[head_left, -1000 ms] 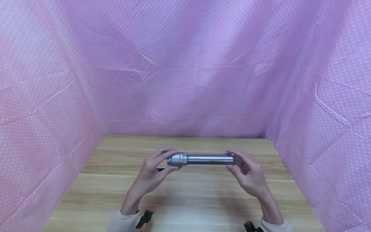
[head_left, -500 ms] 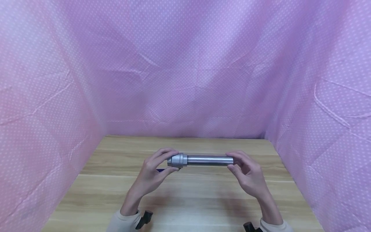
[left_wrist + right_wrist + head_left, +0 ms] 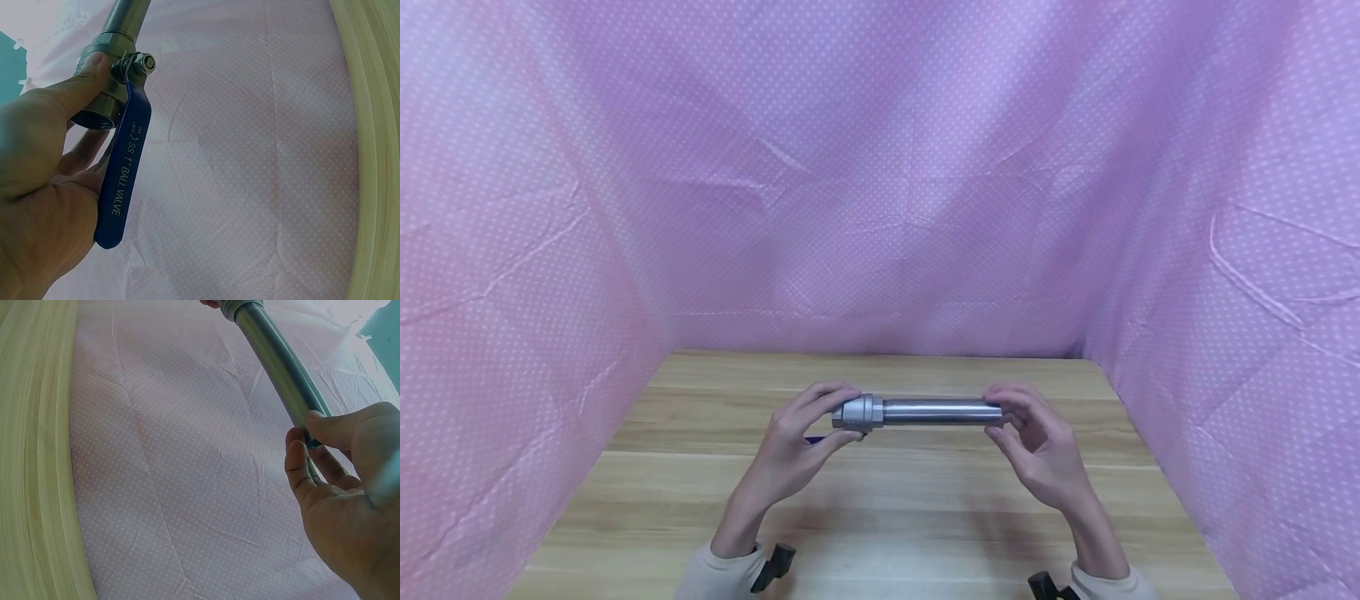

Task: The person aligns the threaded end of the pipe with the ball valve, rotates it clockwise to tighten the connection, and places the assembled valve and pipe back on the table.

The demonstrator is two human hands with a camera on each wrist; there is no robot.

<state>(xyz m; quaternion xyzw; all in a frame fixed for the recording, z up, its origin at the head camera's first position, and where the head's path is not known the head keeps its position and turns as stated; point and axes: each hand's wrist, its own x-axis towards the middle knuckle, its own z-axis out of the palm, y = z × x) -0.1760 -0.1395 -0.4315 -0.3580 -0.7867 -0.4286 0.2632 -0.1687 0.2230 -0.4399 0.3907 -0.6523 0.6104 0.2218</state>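
Head view: ball valve (image 3: 854,412) joined to steel pipe (image 3: 934,412), held level above counter (image 3: 880,500). Left hand (image 3: 793,446) grips valve body, right hand (image 3: 1037,446) pinches pipe end. Keep axes aligned; blue handle (image 3: 123,172) clear of palm.

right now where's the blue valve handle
In the left wrist view the blue handle runs down from the valve across the left hand, which grips the valve. The right hand holds the pipe.
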